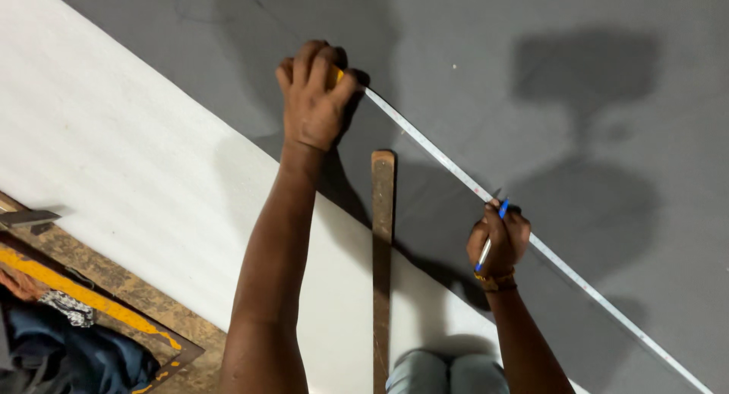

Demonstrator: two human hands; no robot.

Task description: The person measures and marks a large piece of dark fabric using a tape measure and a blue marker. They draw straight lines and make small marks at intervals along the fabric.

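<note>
Grey floor with a big white flat board (129, 151) on it. Left hand (315, 98) clamps the yellow tape measure case (338, 75), its steel blade (433, 147) stretched out. Right hand (497, 238) grips a blue pen (492, 234) at the blade; no mark visible yet. Long wooden straightedge (382, 250) lies between the arms.

No packages, labels, signs or screens visible.

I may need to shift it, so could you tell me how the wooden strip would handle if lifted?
The wooden strip looks stiff: long, straight, unbent. Probably light, being narrow. Flat, so unlikely to roll.
</note>
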